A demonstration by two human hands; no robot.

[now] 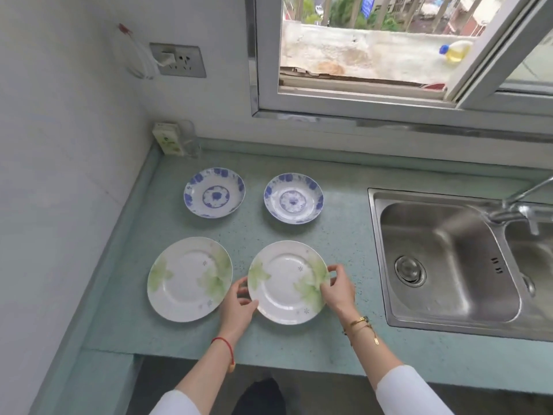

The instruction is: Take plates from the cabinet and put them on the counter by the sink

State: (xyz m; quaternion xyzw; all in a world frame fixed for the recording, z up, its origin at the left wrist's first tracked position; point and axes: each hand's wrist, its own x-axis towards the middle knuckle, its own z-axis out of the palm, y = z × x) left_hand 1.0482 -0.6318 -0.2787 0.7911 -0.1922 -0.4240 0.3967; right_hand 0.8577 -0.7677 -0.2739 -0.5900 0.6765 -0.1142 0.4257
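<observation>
The right hand (336, 290) pinches the right rim of a green-leaf plate (287, 283), thumb on top of the rim and the other fingers curled at its edge. The left hand (239, 304) grips the same plate at its lower left rim, fingers bent around the edge. The plate lies flat on the counter (353, 235), or very nearly so; whether it fully rests there cannot be told. Just left of the left fingers, almost touching them, lies a second leaf plate (189, 279), flat and apart from the held one. Beyond the fingers, toward the wall, sit two blue-patterned dishes: one (294, 198) straight past the held plate, the other (214, 192) past the second leaf plate, the two well apart from each other. To the right of the right fingers, across a strip of bare counter, is the steel sink (449, 262) with its tap (520, 202) farther right. Far beyond, in the back corner left of the hands, a clear holder (179, 139) stands against the wall, with a socket (179, 59) above it and a window (374, 55) over the counter.
</observation>
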